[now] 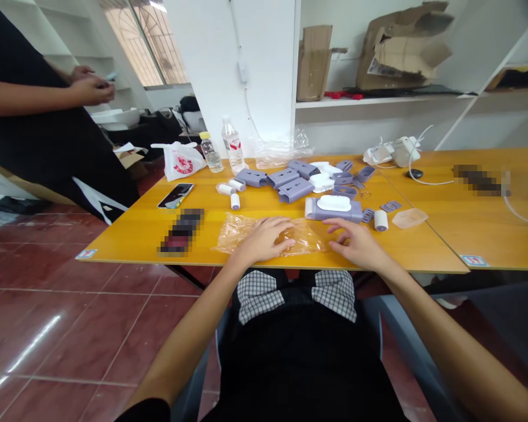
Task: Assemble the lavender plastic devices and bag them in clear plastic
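My left hand [264,237] lies flat, fingers stretched out, on a crumpled clear plastic bag [240,231] at the front of the yellow table [132,225]. My right hand [354,240] rests on the table just right of the bag, fingers spread and slightly curled, holding nothing. Right behind my right hand sits a purple plastic housing with a white insert [333,208]. A small white cylinder [381,220] stands to its right. Several more purple and white parts [293,187] lie further back.
A phone [175,195] lies at the left of the table; two bottles [232,143] and a white bag [182,161] stand behind. A second table [488,234] with cables adjoins on the right. Another person in black [48,129] stands at far left. Shelves with cardboard are behind.
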A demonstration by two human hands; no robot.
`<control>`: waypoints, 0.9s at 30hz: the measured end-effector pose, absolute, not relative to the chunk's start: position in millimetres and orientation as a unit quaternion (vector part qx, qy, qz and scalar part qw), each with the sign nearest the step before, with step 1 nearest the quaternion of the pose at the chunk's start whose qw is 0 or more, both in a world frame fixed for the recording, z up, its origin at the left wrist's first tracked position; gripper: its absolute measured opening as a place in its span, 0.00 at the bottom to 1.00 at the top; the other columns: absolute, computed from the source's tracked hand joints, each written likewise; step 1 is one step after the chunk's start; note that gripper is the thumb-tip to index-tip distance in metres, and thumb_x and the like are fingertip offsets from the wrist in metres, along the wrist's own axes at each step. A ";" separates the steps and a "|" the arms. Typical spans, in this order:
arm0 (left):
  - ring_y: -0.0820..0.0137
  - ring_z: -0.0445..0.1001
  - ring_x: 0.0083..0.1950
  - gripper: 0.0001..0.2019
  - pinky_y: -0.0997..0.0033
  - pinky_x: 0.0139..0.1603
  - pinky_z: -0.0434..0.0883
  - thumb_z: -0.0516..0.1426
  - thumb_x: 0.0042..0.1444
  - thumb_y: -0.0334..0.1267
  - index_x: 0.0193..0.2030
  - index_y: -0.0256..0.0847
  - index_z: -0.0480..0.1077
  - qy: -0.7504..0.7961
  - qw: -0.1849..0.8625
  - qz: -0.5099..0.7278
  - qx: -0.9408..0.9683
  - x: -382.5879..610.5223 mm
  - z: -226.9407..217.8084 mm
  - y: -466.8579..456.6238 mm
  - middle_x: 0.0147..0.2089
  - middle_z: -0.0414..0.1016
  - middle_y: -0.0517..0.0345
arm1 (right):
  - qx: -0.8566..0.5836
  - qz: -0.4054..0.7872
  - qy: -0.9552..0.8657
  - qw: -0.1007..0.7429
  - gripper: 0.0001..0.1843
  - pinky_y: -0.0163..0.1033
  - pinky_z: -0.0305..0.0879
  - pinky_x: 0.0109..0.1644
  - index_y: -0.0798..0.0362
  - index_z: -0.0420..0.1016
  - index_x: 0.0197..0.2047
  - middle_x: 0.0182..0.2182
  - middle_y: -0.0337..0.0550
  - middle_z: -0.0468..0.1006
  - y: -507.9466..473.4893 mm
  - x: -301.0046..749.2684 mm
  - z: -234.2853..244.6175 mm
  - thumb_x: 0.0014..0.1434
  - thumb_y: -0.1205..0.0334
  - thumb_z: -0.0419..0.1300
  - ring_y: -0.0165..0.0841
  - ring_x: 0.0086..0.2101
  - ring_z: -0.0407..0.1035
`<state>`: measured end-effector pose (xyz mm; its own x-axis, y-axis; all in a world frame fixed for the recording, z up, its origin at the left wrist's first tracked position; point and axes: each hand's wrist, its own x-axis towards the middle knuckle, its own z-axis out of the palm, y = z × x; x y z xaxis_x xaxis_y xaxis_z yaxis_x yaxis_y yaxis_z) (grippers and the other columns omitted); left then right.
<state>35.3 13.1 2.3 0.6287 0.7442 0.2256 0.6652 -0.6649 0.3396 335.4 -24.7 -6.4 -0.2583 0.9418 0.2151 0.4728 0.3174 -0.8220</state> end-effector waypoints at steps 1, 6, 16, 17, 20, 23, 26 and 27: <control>0.52 0.72 0.74 0.19 0.42 0.77 0.65 0.60 0.72 0.48 0.65 0.46 0.76 0.389 0.107 0.187 0.896 35.4 1.6 13.9 0.73 0.75 0.48 | -0.458 0.268 -0.766 0.362 0.23 0.43 0.80 0.31 0.46 0.81 0.60 0.49 0.48 0.82 -25.8 336.2 -5.2 0.61 0.62 0.67 0.32 0.28 0.77; 0.55 0.79 0.65 0.07 0.47 0.70 0.72 0.62 0.70 0.39 0.49 0.45 0.82 0.373 0.106 0.225 0.894 35.7 -2.9 19.5 0.66 0.81 0.51 | -0.343 0.172 -0.884 0.267 0.11 0.56 0.79 0.60 0.43 0.88 0.50 0.53 0.48 0.82 -34.5 332.6 0.5 0.69 0.61 0.64 0.42 0.52 0.80; 0.56 0.81 0.61 0.04 0.47 0.68 0.74 0.65 0.68 0.36 0.42 0.44 0.83 0.385 0.136 0.244 0.880 36.9 -7.2 23.0 0.59 0.84 0.52 | -0.310 0.231 -0.904 0.183 0.08 0.52 0.79 0.62 0.40 0.91 0.47 0.58 0.43 0.86 -39.7 349.6 16.8 0.69 0.57 0.68 0.44 0.56 0.82; 0.56 0.81 0.61 0.04 0.47 0.67 0.74 0.64 0.68 0.36 0.42 0.44 0.82 0.382 0.132 0.248 0.880 37.0 -7.3 23.3 0.58 0.84 0.51 | -0.309 0.246 -0.902 0.177 0.09 0.50 0.80 0.60 0.40 0.91 0.46 0.57 0.43 0.87 -38.7 351.0 21.2 0.70 0.55 0.67 0.43 0.54 0.83; 0.57 0.81 0.59 0.05 0.47 0.65 0.75 0.63 0.69 0.36 0.42 0.43 0.82 0.375 0.139 0.275 0.874 36.6 -7.4 24.3 0.56 0.84 0.50 | -0.350 0.222 -0.886 0.208 0.15 0.51 0.81 0.56 0.41 0.88 0.56 0.53 0.44 0.88 -25.4 358.0 32.2 0.72 0.51 0.64 0.43 0.50 0.83; 0.58 0.81 0.59 0.05 0.48 0.66 0.75 0.62 0.69 0.36 0.42 0.42 0.81 0.370 0.158 0.307 0.862 36.0 -7.4 24.9 0.57 0.84 0.50 | -0.438 0.039 -0.844 0.306 0.23 0.65 0.72 0.65 0.45 0.85 0.61 0.57 0.52 0.85 5.1 371.7 31.7 0.66 0.48 0.68 0.55 0.59 0.77; 0.59 0.81 0.60 0.06 0.48 0.67 0.75 0.61 0.71 0.38 0.42 0.43 0.80 0.365 0.168 0.319 0.858 35.6 -7.5 24.6 0.57 0.84 0.51 | -0.531 -0.045 -0.807 0.256 0.42 0.76 0.65 0.67 0.46 0.74 0.72 0.71 0.59 0.73 41.1 387.0 17.5 0.58 0.41 0.72 0.67 0.69 0.64; 0.59 0.81 0.60 0.07 0.47 0.67 0.75 0.61 0.71 0.39 0.42 0.44 0.80 0.363 0.171 0.319 0.859 35.5 -7.7 24.4 0.57 0.84 0.51 | -0.548 -0.041 -0.803 0.232 0.47 0.77 0.64 0.67 0.46 0.72 0.74 0.72 0.60 0.72 51.2 390.7 11.2 0.55 0.40 0.74 0.69 0.70 0.63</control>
